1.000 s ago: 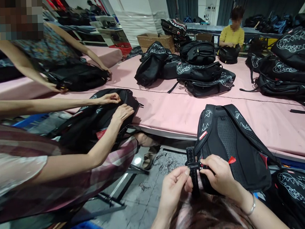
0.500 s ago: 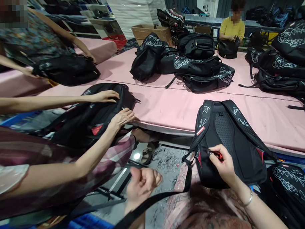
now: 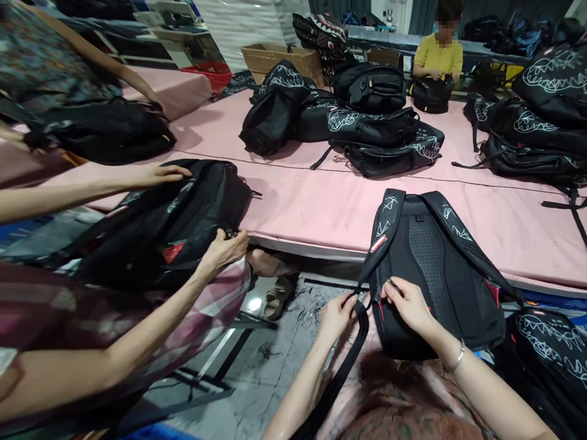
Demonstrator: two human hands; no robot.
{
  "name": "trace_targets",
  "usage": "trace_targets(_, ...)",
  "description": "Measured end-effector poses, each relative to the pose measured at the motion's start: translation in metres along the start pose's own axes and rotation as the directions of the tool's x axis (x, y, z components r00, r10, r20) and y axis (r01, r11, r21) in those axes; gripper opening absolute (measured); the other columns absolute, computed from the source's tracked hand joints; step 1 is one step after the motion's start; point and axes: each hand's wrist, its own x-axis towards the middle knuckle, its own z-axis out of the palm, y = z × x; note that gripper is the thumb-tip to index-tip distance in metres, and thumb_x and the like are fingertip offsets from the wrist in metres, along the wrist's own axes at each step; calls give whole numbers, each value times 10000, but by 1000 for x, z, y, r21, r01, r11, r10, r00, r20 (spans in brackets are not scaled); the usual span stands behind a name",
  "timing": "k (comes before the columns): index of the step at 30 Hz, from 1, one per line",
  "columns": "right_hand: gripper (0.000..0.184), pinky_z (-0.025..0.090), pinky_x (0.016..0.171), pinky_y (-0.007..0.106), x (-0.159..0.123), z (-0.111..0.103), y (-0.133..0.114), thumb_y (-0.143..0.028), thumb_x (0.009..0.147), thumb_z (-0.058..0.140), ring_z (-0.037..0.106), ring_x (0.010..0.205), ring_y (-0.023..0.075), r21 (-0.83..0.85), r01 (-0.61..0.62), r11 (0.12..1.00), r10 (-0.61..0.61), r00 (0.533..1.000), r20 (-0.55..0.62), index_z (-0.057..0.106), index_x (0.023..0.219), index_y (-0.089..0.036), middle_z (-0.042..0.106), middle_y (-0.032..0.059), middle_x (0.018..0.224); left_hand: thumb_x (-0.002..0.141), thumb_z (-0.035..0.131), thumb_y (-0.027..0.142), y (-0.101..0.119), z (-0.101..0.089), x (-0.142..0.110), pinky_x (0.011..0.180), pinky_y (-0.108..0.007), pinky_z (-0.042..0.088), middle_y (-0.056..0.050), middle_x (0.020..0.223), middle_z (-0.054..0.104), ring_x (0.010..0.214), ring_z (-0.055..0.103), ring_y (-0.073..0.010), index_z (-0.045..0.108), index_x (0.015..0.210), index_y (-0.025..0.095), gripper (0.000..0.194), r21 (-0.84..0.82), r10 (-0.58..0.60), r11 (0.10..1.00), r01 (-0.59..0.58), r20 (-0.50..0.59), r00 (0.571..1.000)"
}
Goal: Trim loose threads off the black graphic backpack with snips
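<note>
A black backpack leans at the edge of a pink tabletop. Left of the backpack, the left hand grips a strap; on its side, the right hand pinches, contents hidden. Shoulder straps look attached; strap work seems unfinished.

Looking over a pink-covered table toward a white pillar, perhaps wrapped in film, and dark curtains hanging either side of a pale wall. Glancing down onto grey flooring littered with dark scraps, catching a bright glare near metal legs.
</note>
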Motion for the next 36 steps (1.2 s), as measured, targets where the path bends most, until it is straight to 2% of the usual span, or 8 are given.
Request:
trace_targets(4,251,429,822,318,13,17,4,-330,884,436,589,898,191,6,14,1000,-13,1000,-25,649,896,-198,656,54,957,659,673,308,22,-2,-8,636,-243,439,-42,727,663,692,582,-188,689,837,130,252,-101,103,989,-109,-64,993)
trace_targets(8,289,456,812,359,9,39,21,-394,860,466,614,851,217,122,-71,990,65,997,47,664,924,-194,676,62,928,689,667,384,43,11,-15,879,-314,418,-92,898,675,901,593,-221,668,941,113,370,-285,121,950,-129,-44,992)
trace_targets(17,287,458,723,284,2,31,24,-377,697,655,566,736,160,452,-77,889,77,997,19,593,885,-169,619,21,808,655,702,416,49,43,-16,807,-350,477,-144,945,667,890,614,-254,647,928,100,422,-489,46,872,14,110,993)
trace_targets(23,299,470,663,295,4,43,25,-401,634,687,555,671,162,458,-178,871,234,970,-68,620,782,-149,616,37,723,703,670,390,38,31,-17,885,-324,408,-114,1120,573,998,541,-222,572,1095,158,467,-300,134,940,-165,-120,984)
trace_targets(25,278,475,668,301,3,49,27,-380,622,685,562,682,170,440,-177,880,249,962,-111,631,763,-147,622,44,720,711,672,350,35,22,-21,902,-292,371,-73,1121,539,973,516,-190,576,1073,206,401,-64,289,947,-315,-262,921)
trace_targets(28,230,474,664,291,0,56,27,-341,650,649,568,706,171,410,-166,897,240,961,-136,643,774,-147,630,48,745,751,626,350,37,11,-28,811,-301,396,-62,937,557,828,525,-194,650,948,211,243,397,532,805,-441,-153,833)
trace_targets(30,207,471,658,284,-2,58,28,-322,674,628,572,711,169,386,-161,908,234,961,-149,642,783,-147,633,50,763,752,610,356,40,9,-31,760,-312,399,-67,864,565,799,528,-214,676,921,214,230,504,522,747,-433,-43,852)
trace_targets(36,170,477,653,275,-7,59,30,-290,712,590,572,724,173,235,-84,968,133,970,-204,639,796,-150,619,50,762,656,620,309,47,18,-29,729,-312,364,-66,753,542,748,479,-223,681,735,201,147,299,341,906,-300,-94,935)
